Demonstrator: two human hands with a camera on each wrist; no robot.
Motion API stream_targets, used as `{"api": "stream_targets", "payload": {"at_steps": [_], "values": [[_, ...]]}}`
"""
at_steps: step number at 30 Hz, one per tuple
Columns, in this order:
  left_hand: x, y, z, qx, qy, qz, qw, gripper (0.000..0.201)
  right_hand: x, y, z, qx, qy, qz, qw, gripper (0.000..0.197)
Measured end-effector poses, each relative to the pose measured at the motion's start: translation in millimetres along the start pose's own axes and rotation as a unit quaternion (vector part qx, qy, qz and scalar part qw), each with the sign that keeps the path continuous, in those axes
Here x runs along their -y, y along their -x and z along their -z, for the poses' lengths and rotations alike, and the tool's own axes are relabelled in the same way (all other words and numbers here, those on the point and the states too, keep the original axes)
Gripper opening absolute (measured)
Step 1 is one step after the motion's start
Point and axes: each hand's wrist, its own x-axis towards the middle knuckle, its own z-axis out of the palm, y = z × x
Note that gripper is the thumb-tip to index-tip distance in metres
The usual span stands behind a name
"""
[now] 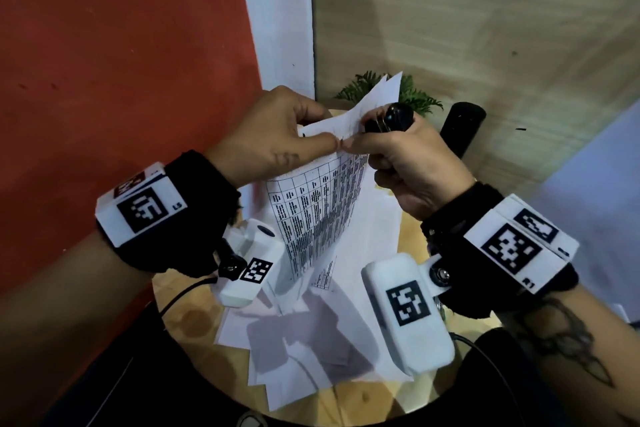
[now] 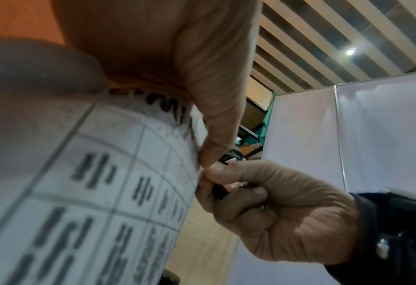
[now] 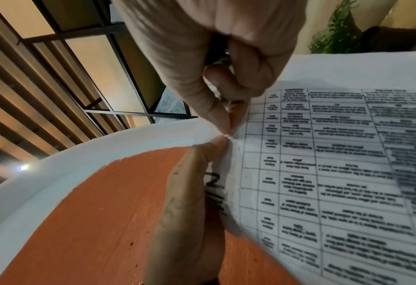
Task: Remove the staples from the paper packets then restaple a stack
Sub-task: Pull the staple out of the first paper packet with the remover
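A stapled paper packet (image 1: 322, 208) printed with a table hangs in the air over the table. My left hand (image 1: 329, 142) pinches its top corner between thumb and forefinger; the thumb (image 2: 216, 135) lies on the printed side. My right hand (image 1: 349, 144) grips a black staple remover (image 1: 391, 118) in its curled fingers. Its thumb and forefinger tips (image 3: 224, 123) pinch at the same corner, touching my left fingertip (image 3: 216, 144). The staple itself is too small to make out. The upper sheets (image 1: 381, 94) are folded back behind the hands.
Several loose white sheets (image 1: 311, 333) lie spread on the round wooden table (image 1: 194, 319) below. A black rounded object (image 1: 460, 128) and a small green plant (image 1: 415, 97) stand at the far edge. A red wall (image 1: 121, 80) is on the left.
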Motion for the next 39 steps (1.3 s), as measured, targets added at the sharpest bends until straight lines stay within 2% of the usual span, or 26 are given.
{"api": "stream_targets", "payload": {"at_steps": [5,11,15,18,20,23,25,28,32,35,39], "values": [[-2,2,1,0.021,0.082,0.031,0.996,0.009,1,3,-1,-0.001,-0.005,0.004,1.0,0.037],[-3,2,2,0.021,0.072,0.012,0.997,0.017,4,9,-2,-0.003,0.02,0.046,0.999,0.035],[-4,4,4,0.047,0.101,0.002,0.994,0.009,7,12,-5,-0.021,0.034,0.112,0.993,0.034],[-3,5,8,0.059,0.116,-0.007,0.991,0.012,5,11,-6,-0.024,-0.024,0.099,0.995,0.031],[-4,5,9,0.056,0.1,-0.037,0.993,0.009,5,10,-5,-0.017,-0.035,0.069,0.997,0.029],[-2,4,7,0.049,0.062,-0.063,0.995,0.022,5,9,-3,-0.013,-0.026,0.038,0.999,0.03],[-1,3,7,0.038,0.063,-0.06,0.995,0.024,6,10,-3,-0.012,-0.024,0.048,0.998,0.031],[-2,4,7,0.025,0.07,-0.058,0.996,0.015,9,13,-5,-0.011,-0.007,0.079,0.997,0.032],[-5,3,3,-0.007,0.028,-0.05,0.998,0.006,11,14,-7,-0.018,0.031,0.105,0.994,0.033],[-4,4,0,-0.045,-0.056,-0.056,0.996,0.02,13,11,-7,-0.029,0.044,0.097,0.994,0.034],[-12,8,-5,-0.098,-0.24,-0.095,0.961,0.027,12,5,-5,-0.01,0.031,0.031,0.999,0.033]]}}
